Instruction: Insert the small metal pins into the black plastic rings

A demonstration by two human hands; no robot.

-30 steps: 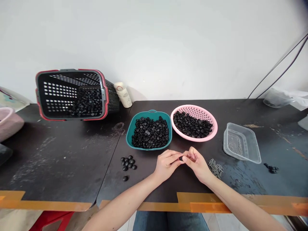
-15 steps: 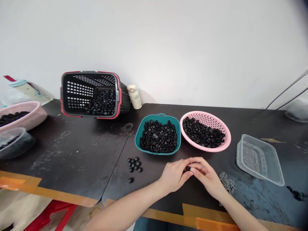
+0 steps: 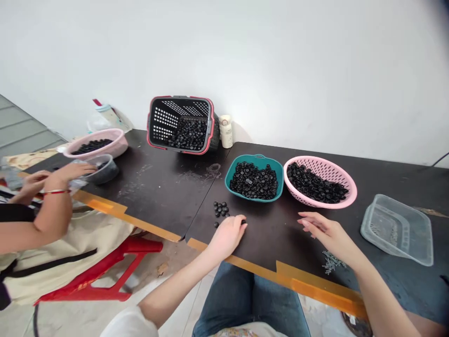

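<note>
My left hand (image 3: 228, 235) rests on the black table (image 3: 164, 187), fingers curled, with a small black cap (image 3: 243, 221) pinched at its fingertips. It sits just right of a small pile of black caps (image 3: 220, 209). My right hand (image 3: 324, 230) hovers over the table with fingers stretched out and nothing in it, in front of the pink colander (image 3: 351, 193). The colander and the teal basket (image 3: 228, 182) beside it are both full of black caps.
A clear plastic tub (image 3: 398, 229) stands at the right, with a heap of small screws (image 3: 330, 262) near the table edge. A black basket (image 3: 180, 122) lies tipped at the back beside a white bottle (image 3: 226, 131). A co-worker's hands (image 3: 52, 175) work at the left by a pink bowl (image 3: 94, 142).
My hands were together on one black cap and have now parted. The left has gone to the small pile and the right has opened. My view has swung left, which brings a co-worker into sight.
</note>
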